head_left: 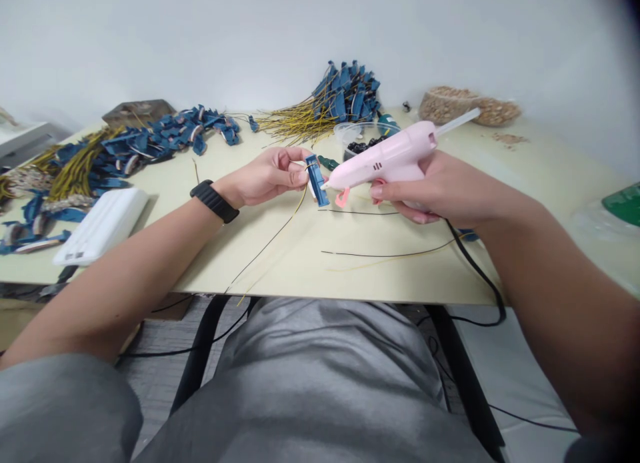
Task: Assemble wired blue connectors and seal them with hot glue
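Between the thumb and fingers of my left hand (280,176) is a small blue plastic part (318,183), tilted, with a black and a yellow wire (270,241) trailing down toward the table edge. My right hand (425,189) is wrapped round a pink hot glue gun (390,157), fingers at its trigger. A clear glue stick (459,121) pokes out of its back end. The gun's nozzle is at the blue part's right side; whether they touch I cannot tell. Loose black and yellow wires (390,255) lie on the table below the gun.
Blue parts with yellow wires are heaped at the back (345,93) and along the left (150,139). A clear tub (345,131) of black pieces stands behind the gun. A white box (103,224) lies left. The gun's black cord (480,273) hangs over the table's front right.
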